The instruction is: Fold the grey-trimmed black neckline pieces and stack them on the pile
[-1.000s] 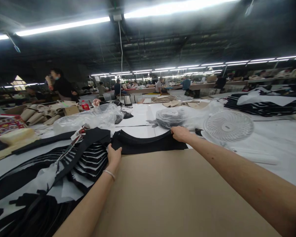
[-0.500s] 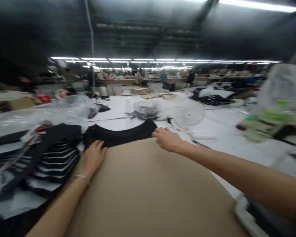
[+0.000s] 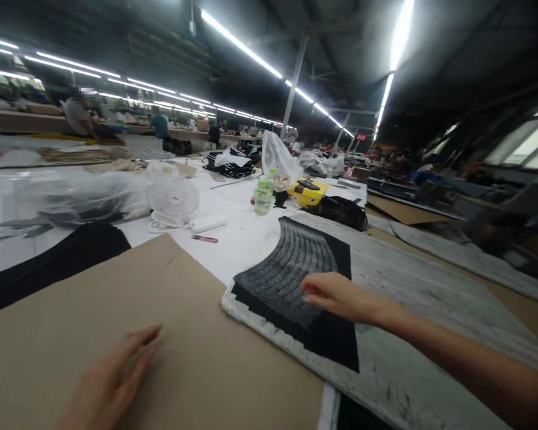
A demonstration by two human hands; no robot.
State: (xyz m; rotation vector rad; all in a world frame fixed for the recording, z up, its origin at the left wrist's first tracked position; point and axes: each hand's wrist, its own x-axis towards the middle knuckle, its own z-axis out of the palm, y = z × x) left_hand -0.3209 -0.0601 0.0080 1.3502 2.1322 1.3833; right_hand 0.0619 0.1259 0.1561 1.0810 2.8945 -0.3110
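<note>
My left hand, smeared by motion, hovers over or rests on a large tan board; its fingers are stretched out and hold nothing. Over a black fabric piece with a grey rippled pattern is my right hand. Its fingers are loosely curled with a gap at the tips, and nothing shows between them; whether it touches the fabric I cannot tell. That piece lies on a stained, pale padded board to the right. Black fabric sticks out past the tan board's far edge.
Beyond the boards, a white table holds a small white fan, thread snips, a bottle of greenish liquid and a yellow box. Clear plastic lies at left. Other people work far back.
The view has swung right. Both hands have left the tan board's far edge: my left is nearer on the board, my right now over the patterned fabric.
</note>
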